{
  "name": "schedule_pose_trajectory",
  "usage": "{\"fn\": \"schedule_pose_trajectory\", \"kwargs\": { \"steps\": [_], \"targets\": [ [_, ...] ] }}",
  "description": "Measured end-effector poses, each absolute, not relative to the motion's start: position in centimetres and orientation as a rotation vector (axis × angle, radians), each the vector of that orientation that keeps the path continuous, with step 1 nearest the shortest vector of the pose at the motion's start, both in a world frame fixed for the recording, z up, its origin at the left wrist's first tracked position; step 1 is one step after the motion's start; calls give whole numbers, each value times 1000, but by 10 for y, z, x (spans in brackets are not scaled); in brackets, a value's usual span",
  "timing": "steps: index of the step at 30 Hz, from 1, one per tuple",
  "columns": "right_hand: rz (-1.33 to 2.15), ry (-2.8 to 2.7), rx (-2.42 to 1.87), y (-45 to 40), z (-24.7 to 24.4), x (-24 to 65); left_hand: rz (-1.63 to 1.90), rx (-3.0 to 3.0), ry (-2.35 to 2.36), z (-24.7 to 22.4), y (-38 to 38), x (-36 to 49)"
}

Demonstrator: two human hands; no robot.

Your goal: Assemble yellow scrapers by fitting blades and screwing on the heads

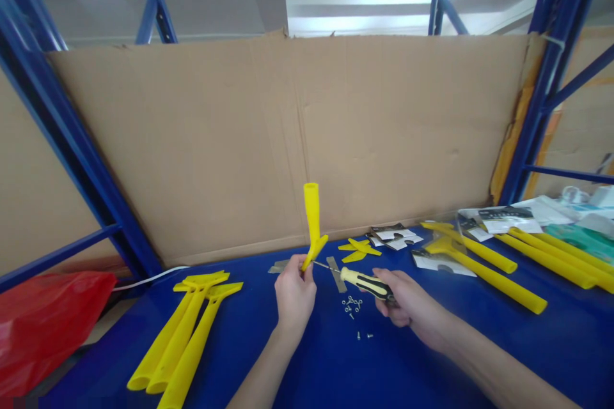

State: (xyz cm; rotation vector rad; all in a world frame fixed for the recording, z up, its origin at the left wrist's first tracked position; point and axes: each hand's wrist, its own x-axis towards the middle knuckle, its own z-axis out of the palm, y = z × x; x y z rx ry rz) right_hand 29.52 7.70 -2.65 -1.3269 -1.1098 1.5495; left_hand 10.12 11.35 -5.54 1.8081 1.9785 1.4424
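Note:
My left hand (296, 294) grips the head of a yellow plastic handle (312, 214), whose hollow tube points upward. In my right hand (407, 300) is a screwdriver (363, 282) with a cream and black grip. Its thin shaft points left, and the tip meets the yellow head close to my left fingers; the exact contact is hidden. On the blue table below lie several small screws and nuts (352, 305). A few flat yellow pieces (359, 248) rest beyond the screwdriver.
Several yellow handles (192, 326) lie at the left, others (494, 271) at the right among packaging cards (396, 236). A cardboard panel (297, 140) stands behind the blue table (249, 339). Blue rack posts (91, 140) flank it; a red bag (52, 326) sits far left.

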Motion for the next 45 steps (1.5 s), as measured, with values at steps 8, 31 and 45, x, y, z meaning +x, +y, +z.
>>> {"fn": "schedule_pose_trajectory", "kwargs": {
  "steps": [8, 31, 45],
  "targets": [
    [1768, -860, -901, 82, -19, 305, 1811, 1348, 2022, -62, 123, 82],
    [1720, -1020, -801, 88, -29, 326, 1051, 1990, 1561, -57, 110, 99],
    [1742, -1106, -911, 94, -34, 333, 629, 2063, 1568, -42, 99, 109]
  ]
}}
